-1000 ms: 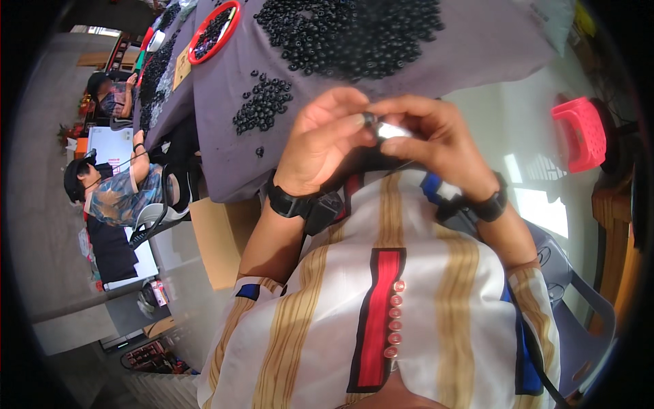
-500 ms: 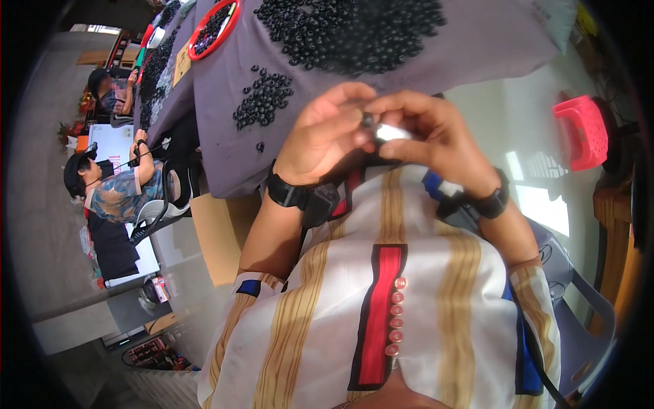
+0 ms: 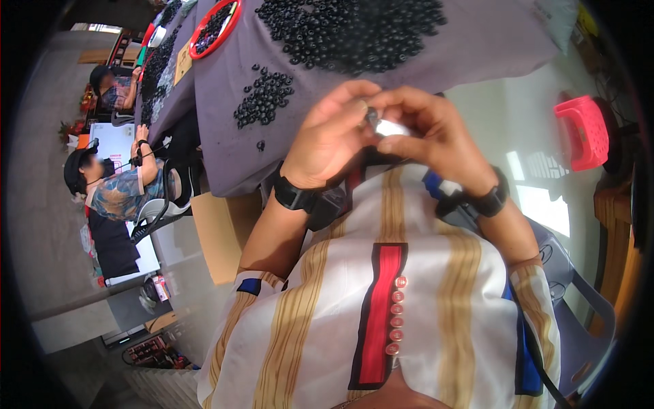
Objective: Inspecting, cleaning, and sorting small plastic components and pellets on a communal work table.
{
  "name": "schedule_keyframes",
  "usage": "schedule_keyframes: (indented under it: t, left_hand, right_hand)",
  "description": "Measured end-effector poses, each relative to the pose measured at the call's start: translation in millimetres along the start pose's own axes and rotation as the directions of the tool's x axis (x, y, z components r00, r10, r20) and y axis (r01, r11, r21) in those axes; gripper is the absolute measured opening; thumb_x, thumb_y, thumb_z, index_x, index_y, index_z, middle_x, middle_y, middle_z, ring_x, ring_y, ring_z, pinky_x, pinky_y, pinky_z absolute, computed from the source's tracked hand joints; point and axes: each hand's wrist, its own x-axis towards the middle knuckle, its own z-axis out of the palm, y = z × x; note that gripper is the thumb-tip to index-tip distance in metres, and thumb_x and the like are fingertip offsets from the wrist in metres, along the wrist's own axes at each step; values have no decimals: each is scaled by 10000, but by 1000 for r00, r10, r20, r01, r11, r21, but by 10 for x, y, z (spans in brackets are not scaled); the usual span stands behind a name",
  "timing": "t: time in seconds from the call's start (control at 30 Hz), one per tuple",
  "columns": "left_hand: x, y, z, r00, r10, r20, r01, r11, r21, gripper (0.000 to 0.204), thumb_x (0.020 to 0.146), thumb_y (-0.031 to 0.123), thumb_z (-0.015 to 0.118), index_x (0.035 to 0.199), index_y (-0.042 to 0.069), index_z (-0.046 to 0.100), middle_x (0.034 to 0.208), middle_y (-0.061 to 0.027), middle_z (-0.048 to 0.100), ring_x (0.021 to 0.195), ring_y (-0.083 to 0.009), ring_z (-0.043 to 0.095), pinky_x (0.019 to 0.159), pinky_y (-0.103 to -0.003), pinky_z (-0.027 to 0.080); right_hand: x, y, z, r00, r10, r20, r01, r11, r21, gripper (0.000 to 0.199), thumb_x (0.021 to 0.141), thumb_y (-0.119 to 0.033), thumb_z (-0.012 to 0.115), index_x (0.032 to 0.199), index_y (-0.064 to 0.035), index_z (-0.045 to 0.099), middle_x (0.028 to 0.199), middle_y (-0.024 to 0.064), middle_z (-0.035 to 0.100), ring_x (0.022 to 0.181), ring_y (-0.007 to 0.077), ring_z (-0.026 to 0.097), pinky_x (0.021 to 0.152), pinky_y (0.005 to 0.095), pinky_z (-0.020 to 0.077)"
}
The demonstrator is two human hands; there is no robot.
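Observation:
Above my lap, at the edge of a cloth-covered table (image 3: 231, 160), my two hands come together. My left hand (image 3: 323, 143) pinches a small black ring-like part (image 3: 371, 116) between thumb and fingertips. A short, shiny silver-white piece (image 3: 393, 129) is gripped in my right hand (image 3: 439, 133), its end against or very near the black part; glare and blur hide what kind it is. Beyond my hands lies a large heap of similar black parts (image 3: 354, 37). A smaller cluster (image 3: 264, 97) and one single part (image 3: 260, 146) lie to the left.
A red-rimmed tray (image 3: 235, 20) of dark parts stands at the far left of the table. An open cardboard box (image 3: 219, 235) is below the table edge. To the right are a pink plastic stool (image 3: 582, 133) and a grey chair (image 3: 582, 320). Two people sit at left.
My left hand has tilted and shifted slightly right, closer to my right hand. The black part and the silver-white piece have turned a little. The heaps lie unchanged.

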Motion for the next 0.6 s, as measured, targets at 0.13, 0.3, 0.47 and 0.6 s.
schedule_keyframes:
  t: [0.13, 0.3, 0.47, 0.6]
  left_hand:
    - [-12, 16, 3, 1000, 3, 13, -4, 998, 55, 328, 922, 150, 547, 1217, 32, 466, 1055, -111, 571, 989, -215, 579, 843, -330, 491]
    - [-32, 25, 44, 1000, 24, -6, -24, 999, -33, 291, 905, 78, 544, 1184, 19, 492, 1006, -106, 610, 851, -138, 554, 795, -264, 451]
    - [-21, 57, 17, 999, 24, 23, -23, 1000, -16, 299, 902, 65, 541, 1192, 15, 489, 1019, -117, 617, 848, -138, 558, 794, -263, 454]
    - [-21, 62, 3, 999, 23, 44, -24, 1000, 3, 304, 899, 51, 536, 1196, 7, 487, 1040, -130, 622, 880, -141, 573, 800, -258, 455]
  right_hand:
    - [0, -10, 0, 1000, 5, 13, -5, 1000, 3, 400, 793, 64, 655, 1172, 3, 544, 975, 18, 614, 907, 86, 591, 809, 223, 493]
    - [1, -14, 17, 1000, 12, 8, -13, 999, 40, 414, 794, 65, 651, 1188, 6, 540, 959, 18, 614, 906, 91, 595, 803, 222, 494]
    - [0, -1, 12, 1000, 24, 17, -25, 996, 81, 421, 797, 69, 642, 1200, 6, 537, 951, 20, 616, 913, 100, 606, 785, 216, 498]
    - [3, 0, -24, 996, 87, 36, -91, 990, 111, 427, 802, 72, 633, 1211, 7, 531, 965, 28, 623, 921, 119, 622, 761, 211, 506]
